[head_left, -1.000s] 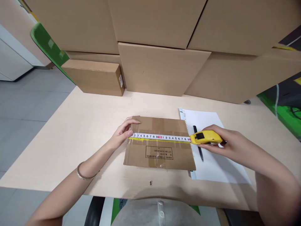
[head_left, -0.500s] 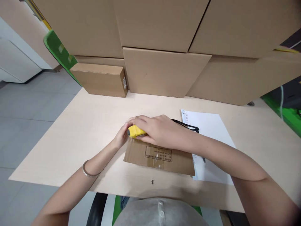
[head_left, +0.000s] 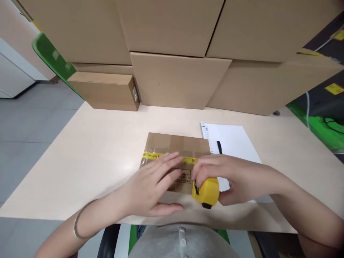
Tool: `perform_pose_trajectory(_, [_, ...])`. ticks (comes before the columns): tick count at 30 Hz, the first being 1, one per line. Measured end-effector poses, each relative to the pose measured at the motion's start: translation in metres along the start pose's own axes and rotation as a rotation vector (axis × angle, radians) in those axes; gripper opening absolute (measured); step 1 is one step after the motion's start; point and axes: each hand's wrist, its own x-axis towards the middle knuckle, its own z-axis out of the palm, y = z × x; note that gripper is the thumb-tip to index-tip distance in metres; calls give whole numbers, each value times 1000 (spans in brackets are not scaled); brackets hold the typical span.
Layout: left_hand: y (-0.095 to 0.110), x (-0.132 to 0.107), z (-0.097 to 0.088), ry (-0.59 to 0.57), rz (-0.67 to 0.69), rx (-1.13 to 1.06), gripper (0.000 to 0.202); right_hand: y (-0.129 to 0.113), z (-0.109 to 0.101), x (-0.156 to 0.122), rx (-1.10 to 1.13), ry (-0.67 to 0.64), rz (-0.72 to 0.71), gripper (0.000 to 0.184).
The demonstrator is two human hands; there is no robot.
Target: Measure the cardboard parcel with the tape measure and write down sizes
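A small brown cardboard box [head_left: 163,141] lies flat on the table, with a yellow strip [head_left: 189,159] bearing red marks across its top. Clear tape shines at its left end, and printed text in a frame is partly covered. Above the box's left and middle part, my left hand [head_left: 150,188] is spread with the fingers out; I cannot tell whether it touches the box. My right hand [head_left: 235,175] grips a yellow tape measure [head_left: 208,193] at the box's near right corner. A black pen [head_left: 219,147] lies on white paper [head_left: 233,138] beyond my right hand.
Large cardboard boxes [head_left: 180,80] stand like a wall along the back of the table [head_left: 113,143]. A longer carton [head_left: 103,89] sits at the back left, beside a green panel [head_left: 53,59]. The table's near edge runs just in front of my body.
The tape measure has moved in my right hand from the box's far left to its near right corner. My left hand has shifted right and spread over the box. The yellow strip now shows.
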Motion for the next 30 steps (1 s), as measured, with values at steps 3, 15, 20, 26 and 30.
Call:
perform_pose_trajectory(3, [4, 1, 13, -100, -33, 70, 66, 1, 4, 6, -43, 4, 42, 37])
perform_pose_trajectory(15, [6, 5, 14, -324, 110, 371, 68, 34, -59, 36, -101, 10, 82, 34])
perform_pose_trajectory(20, [8, 8, 10, -327, 101, 350, 66, 63, -97, 56, -147, 118, 213, 33])
perform_pose_trajectory(26, [6, 7, 11, -309, 100, 379, 70, 85, -103, 61, -81, 96, 209, 34])
perform_pose_trajectory(30, [6, 9, 12, -312, 91, 390, 64, 69, -94, 50, -131, 158, 191, 37])
